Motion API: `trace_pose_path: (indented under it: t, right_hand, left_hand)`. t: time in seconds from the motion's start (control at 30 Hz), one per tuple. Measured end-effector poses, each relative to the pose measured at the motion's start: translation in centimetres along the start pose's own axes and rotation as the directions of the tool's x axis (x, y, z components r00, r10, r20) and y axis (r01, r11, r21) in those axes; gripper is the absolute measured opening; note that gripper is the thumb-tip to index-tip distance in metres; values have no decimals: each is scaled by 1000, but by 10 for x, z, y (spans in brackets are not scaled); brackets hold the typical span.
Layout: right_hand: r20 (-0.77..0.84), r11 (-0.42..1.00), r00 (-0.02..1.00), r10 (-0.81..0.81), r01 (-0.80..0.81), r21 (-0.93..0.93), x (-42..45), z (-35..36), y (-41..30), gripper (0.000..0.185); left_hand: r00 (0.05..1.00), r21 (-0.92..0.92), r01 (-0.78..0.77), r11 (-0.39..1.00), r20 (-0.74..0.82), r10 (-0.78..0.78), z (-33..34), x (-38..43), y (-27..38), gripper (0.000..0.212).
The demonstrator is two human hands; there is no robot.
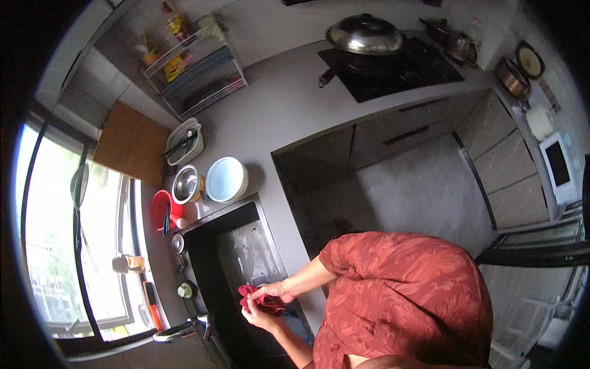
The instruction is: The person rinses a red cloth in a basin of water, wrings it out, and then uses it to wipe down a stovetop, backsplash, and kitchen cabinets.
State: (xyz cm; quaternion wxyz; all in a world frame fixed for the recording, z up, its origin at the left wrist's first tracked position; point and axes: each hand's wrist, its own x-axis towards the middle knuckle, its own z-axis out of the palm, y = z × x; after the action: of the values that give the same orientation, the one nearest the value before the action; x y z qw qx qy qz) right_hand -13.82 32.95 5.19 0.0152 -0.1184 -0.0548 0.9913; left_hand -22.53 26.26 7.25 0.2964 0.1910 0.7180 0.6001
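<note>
A dark red cloth [272, 306] is bunched between my two hands above the black sink [230, 276]. My right hand [273, 290] grips it from the upper side of the view, fingers bent over it. From below, my left hand [259, 318] has its fingers closed on the cloth's near end. Under my forearms, part of a blue item [297, 325] shows in the sink, mostly hidden. The sink floor beyond my hands looks wet and shiny.
The faucet [203, 320] rises at the sink's window side. A light blue bowl [226, 180], a metal bowl [186, 184], a red container [163, 210] and a white basket [185, 141] line the counter. Farther off, a lidded wok [364, 34] sits on the black cooktop [415, 64].
</note>
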Motion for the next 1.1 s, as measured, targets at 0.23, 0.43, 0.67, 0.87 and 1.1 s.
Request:
trace_pose_path:
  t: [0.23,0.43,0.67,0.87,1.1]
  right_hand:
    - [480,950,877,-7,-145,278,15,-80,9,33]
    - [116,989,988,-98,110,-102,-25,-2,-1,24]
    - [-94,933,932,-350,356,50,-180,-11,-36,22]
    - [-54,787,800,-597,598,149,-347,-32,-42,36]
    - [-232,630,596,-769,769,-114,-492,-77,-30,33]
  left_hand:
    - [953,-363,-49,931,262,152,40,-43,32,33]
    - [928,-144,-316,938,161,337,8,-12,35,21]
    - [860,-355,71,932,496,123,62,-62,32,45]
    - [501,-250,614,748,856,-125,201,-166,38,59]
    - [544,-198,545,815,823,-163,377,-289,37,50]
